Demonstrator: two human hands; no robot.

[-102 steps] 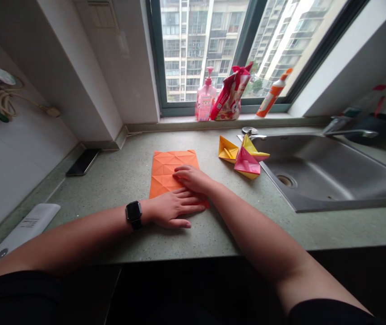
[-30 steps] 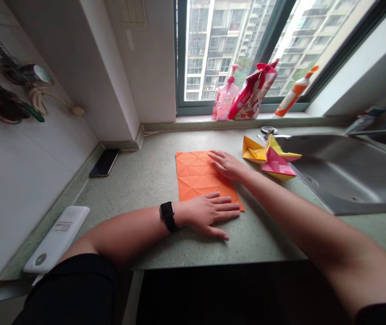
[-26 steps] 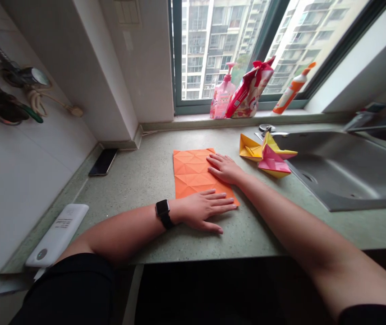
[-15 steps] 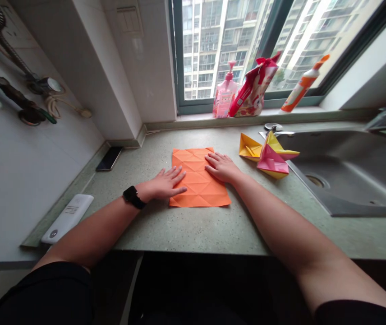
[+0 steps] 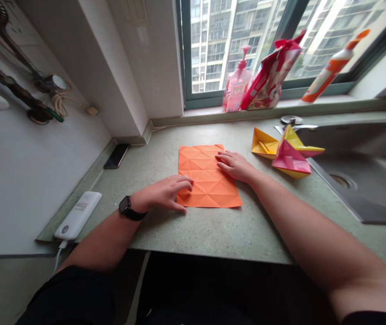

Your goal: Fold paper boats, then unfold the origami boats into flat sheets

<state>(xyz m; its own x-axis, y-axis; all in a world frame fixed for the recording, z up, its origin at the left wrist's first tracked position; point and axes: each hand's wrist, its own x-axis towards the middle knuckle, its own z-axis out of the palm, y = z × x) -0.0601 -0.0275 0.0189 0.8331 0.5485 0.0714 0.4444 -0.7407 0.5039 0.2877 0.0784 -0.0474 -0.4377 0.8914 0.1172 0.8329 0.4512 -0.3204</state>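
A creased sheet of orange paper (image 5: 209, 180) lies unfolded on the speckled green countertop (image 5: 199, 230). My left hand (image 5: 166, 192), with a black watch on the wrist, is at the sheet's lower left edge. Its fingers are bent and apart over the paper, the thumb pointing toward the near left corner; nothing is gripped. My right hand (image 5: 236, 164) rests flat on the upper right edge of the sheet, fingers stretched out. Right of that hand stand folded paper boats: an orange one (image 5: 264, 143), a yellow one (image 5: 299, 142) and a pink one (image 5: 291, 158).
A steel sink (image 5: 375, 180) is set in at the right. At the left are a black phone (image 5: 116, 156) and a white power bank (image 5: 78, 215) with a cable. A pink pump bottle (image 5: 236, 88), a red bag (image 5: 274, 74) and an orange-white bottle (image 5: 331, 72) line the windowsill.
My left hand has lifted its flattened fingers into a bend and slid toward the sheet's near left corner. My right hand stays on the paper. The camera view has turned slightly left.
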